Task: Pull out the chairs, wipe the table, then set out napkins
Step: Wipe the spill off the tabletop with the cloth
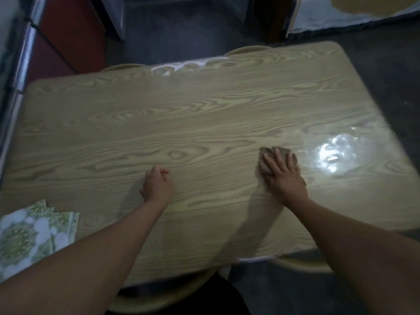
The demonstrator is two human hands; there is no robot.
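right hand (284, 176) flat on cloth (268, 153), table (204, 105) right | left hand (158, 185) fisted, empty, table middle | napkins (29, 235) table's near-left corner

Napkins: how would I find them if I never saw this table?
Start at the big wood-grain table. Go to its near left corner, where a fanned pile of napkins lies. They are the only patterned thing, green and white, unlike the plain brown cloth under the right hand.
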